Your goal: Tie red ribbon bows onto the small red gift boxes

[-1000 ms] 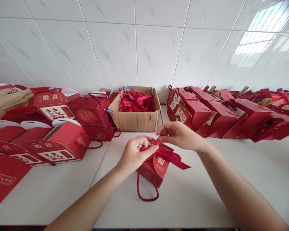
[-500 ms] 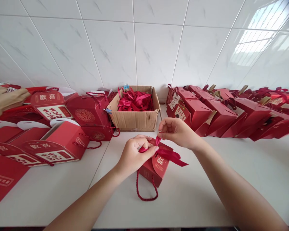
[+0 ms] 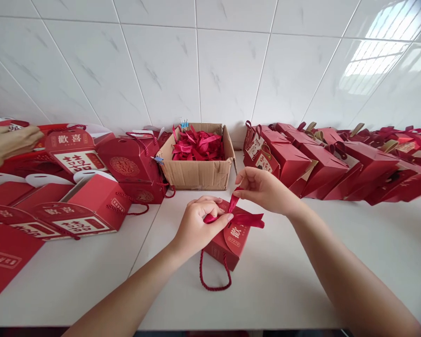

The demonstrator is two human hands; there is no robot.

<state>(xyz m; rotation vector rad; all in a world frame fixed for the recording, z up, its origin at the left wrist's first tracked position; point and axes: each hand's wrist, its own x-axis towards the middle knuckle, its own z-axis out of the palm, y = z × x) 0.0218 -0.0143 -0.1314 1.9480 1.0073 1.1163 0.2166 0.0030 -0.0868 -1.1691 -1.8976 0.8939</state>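
Note:
A small red gift box (image 3: 224, 245) with pale characters lies on the white table in front of me, its red cord handle (image 3: 215, 289) looped toward me. Over its top runs a dark red ribbon (image 3: 249, 219), one tail pointing right. My left hand (image 3: 199, 222) is closed, pinching the ribbon between thumb and fingers low over the box. Just above and to the right, my right hand (image 3: 257, 187) is closed too, holding another part of that ribbon raised. The fingers hide some of the ribbon where it crosses the box.
Behind the box stands a cardboard carton (image 3: 198, 175) full of red ribbons (image 3: 198, 145). Rows of red boxes (image 3: 324, 164) line the right. More red boxes (image 3: 86, 206) stand at left, beside a red basket (image 3: 31, 164). Another person's hand (image 3: 14, 142) reaches in there.
My right hand has moved slightly up and right, drawing the ribbon up. The ribbon's right tail has shortened and shifted upward. My left hand keeps its pinch.

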